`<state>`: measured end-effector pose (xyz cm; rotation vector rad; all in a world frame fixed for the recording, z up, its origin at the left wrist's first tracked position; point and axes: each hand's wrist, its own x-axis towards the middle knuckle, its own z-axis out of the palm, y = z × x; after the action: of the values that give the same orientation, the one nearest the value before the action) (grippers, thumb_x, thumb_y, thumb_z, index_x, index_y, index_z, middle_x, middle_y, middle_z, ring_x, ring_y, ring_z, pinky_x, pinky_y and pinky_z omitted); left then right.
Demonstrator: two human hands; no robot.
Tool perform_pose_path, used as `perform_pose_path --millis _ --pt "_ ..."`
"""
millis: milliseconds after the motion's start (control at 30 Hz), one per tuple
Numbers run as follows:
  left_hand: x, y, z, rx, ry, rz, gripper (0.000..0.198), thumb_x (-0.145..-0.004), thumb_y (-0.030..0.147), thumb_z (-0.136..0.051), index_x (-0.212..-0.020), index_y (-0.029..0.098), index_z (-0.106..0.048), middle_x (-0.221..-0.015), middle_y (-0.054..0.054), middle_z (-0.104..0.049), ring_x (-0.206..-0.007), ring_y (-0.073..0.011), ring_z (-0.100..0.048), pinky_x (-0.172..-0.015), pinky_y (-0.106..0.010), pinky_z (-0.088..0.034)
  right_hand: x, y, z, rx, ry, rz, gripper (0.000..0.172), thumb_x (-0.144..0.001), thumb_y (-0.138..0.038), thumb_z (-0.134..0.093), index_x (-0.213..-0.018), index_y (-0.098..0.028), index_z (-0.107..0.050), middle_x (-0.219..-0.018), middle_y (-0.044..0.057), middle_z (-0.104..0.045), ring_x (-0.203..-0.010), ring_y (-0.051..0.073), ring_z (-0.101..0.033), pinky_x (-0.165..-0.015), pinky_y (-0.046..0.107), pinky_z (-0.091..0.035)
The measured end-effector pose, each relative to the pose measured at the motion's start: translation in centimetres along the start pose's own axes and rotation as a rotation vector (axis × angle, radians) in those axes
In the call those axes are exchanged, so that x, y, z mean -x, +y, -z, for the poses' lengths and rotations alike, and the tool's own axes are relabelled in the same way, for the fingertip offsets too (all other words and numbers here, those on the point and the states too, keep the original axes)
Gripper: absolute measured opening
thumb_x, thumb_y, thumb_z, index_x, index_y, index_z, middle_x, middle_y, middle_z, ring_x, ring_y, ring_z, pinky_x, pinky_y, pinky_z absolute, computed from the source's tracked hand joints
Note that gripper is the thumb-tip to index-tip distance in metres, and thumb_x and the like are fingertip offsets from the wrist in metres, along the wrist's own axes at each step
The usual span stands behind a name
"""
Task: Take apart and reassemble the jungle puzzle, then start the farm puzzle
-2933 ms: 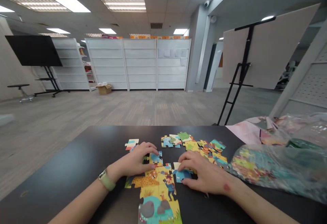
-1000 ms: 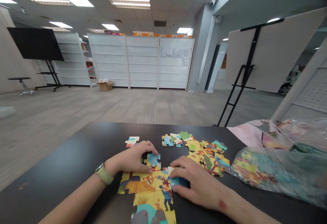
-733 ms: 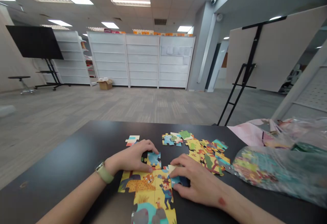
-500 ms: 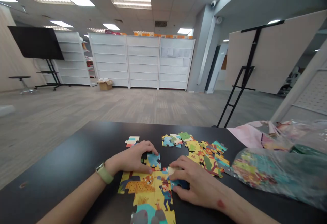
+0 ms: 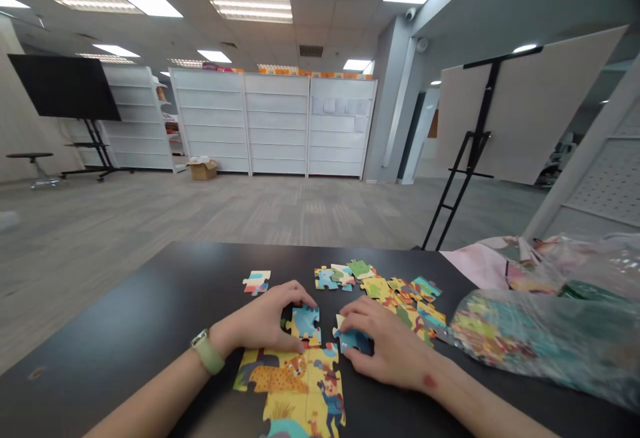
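Note:
A joined section of jigsaw puzzle [image 5: 286,385] with a leopard and a figure in a hat lies on the black table in front of me. My left hand [image 5: 273,318], wearing a watch with a pale green strap, grips a blue and yellow puzzle piece [image 5: 306,322] between thumb and fingers at the section's far edge. Whether that piece is locked in, I cannot tell. To the right, my right hand [image 5: 383,338] has its fingers and thumb closed round a dark blue puzzle piece [image 5: 354,340], partly hidden by the hand. This piece is apart from the joined section.
Several loose puzzle pieces [image 5: 380,287] lie in an overlapping heap beyond my right hand. A small pale and red piece [image 5: 257,281] rests beyond my left hand. Clear plastic bags [image 5: 530,338], one with colourful pieces inside, cover the table's right side.
My right hand has drawn its dark blue piece away from the joined section, leaving a gap. My left hand keeps its piece at the far edge. The camera view has shifted slightly.

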<state>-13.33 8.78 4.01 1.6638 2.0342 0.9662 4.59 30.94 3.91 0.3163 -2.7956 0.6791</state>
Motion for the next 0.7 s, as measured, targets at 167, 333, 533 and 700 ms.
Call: perform_pose_path --millis 167,333,533,700 --pt "0.1 0.6 0.1 -0.026 0.018 -0.026 0.062 -0.067 0.024 -0.090 -0.123 0.027 -0.064 -0.121 -0.003 -0.056 -0.105 -0.0233 -0.059 -0.088 -0.032 -0.049 0.1 0.2 0.2 0.012 -0.012 -0.013 0.018 -0.076 -0.018 -0.070 -0.094 -0.021 -0.070 -0.111 0.008 -0.070 -0.103 0.025 -0.062 -0.095 0.041 -0.049" --pt "0.0 1.3 -0.2 -0.016 0.030 -0.059 0.062 -0.071 0.014 -0.081 -0.127 0.028 -0.060 -0.127 -0.004 -0.052 -0.110 -0.0234 -0.057 -0.092 -0.032 -0.048 0.4 0.6 0.8 0.015 -0.008 -0.031 0.022 -0.074 -0.017 -0.071 -0.095 -0.020 -0.069 -0.108 0.008 -0.070 -0.102 0.026 -0.062 -0.097 0.042 -0.048" --pt "-0.1 2.1 -0.9 0.015 0.032 -0.046 0.069 -0.073 0.013 -0.078 -0.134 0.033 -0.055 -0.132 -0.004 -0.050 -0.104 -0.0210 -0.058 -0.083 -0.029 -0.050 0.5 0.5 1.2 -0.053 0.072 -0.008 0.035 -0.073 -0.019 -0.074 -0.107 -0.019 -0.065 -0.111 0.008 -0.070 -0.103 0.025 -0.062 -0.094 0.038 -0.050" --pt "-0.3 2.6 -2.1 0.004 0.019 -0.057 0.069 -0.072 0.018 -0.084 -0.134 0.029 -0.056 -0.131 -0.006 -0.054 -0.117 -0.0264 -0.056 -0.102 -0.036 -0.047 0.2 0.2 0.9 -0.077 0.079 0.059 0.035 -0.073 -0.019 -0.077 -0.107 -0.019 -0.068 -0.115 0.009 -0.069 -0.107 0.024 -0.062 -0.096 0.038 -0.049"
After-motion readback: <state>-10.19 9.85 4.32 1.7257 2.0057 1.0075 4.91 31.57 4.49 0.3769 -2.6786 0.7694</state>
